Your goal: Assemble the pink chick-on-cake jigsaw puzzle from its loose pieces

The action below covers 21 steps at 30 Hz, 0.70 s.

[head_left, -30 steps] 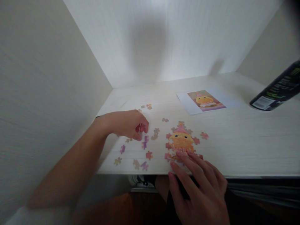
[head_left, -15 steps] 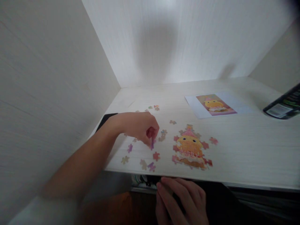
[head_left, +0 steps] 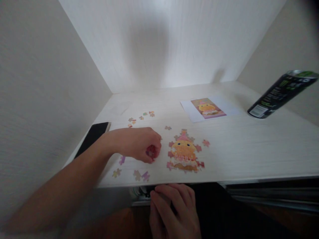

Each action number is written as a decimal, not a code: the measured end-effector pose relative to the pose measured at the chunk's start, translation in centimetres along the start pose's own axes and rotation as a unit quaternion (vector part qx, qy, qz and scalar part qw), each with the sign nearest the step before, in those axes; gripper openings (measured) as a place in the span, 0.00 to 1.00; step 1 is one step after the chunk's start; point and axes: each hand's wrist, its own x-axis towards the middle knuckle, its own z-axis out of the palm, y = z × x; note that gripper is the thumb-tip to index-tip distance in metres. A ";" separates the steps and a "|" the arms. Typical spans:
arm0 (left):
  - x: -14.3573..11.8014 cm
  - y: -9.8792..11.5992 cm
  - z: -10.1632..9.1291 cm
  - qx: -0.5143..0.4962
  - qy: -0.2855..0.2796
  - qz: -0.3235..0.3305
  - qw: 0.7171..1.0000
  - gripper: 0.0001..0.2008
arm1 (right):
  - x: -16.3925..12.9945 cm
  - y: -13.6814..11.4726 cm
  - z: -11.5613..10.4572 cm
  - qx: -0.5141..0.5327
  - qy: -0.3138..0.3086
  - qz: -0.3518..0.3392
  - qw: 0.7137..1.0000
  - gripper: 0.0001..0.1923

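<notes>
My left hand rests on the pale desk, fingers curled around a pink jigsaw piece just left of the part-built chick puzzle. Loose jigsaw pieces lie near the front edge, and more loose pieces sit farther back. My right hand is below the desk's front edge, fingers loosely bent, holding nothing that I can see.
A reference picture of the chick on white paper lies behind the puzzle. A dark drink can stands at the right. A black phone lies at the left by the wall. Walls close in the left, back and right.
My right hand left the puzzle and dropped below the desk edge. My left hand moved right and nearer the puzzle, closing on a pink piece. The view shifted, showing the phone.
</notes>
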 end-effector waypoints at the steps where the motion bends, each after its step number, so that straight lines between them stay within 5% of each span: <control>1: 0.1 0.0 0.0 0.000 0.010 0.009 1.000 0.02 | 0.0 0.0 0.0 0.001 -0.002 0.004 1.000 0.08; 8: 0.9 -0.3 0.2 -0.034 0.048 0.032 0.998 0.01 | 0.1 0.0 0.0 0.012 0.007 0.005 1.000 0.07; 17: 2.0 -0.9 0.3 -0.103 0.185 0.119 0.970 0.06 | 0.6 -0.2 -0.3 0.026 0.013 -0.001 1.000 0.08; 21: 2.4 -1.2 0.5 -0.128 0.176 0.128 0.968 0.08 | 0.8 -0.3 -0.4 0.030 0.020 -0.001 0.999 0.09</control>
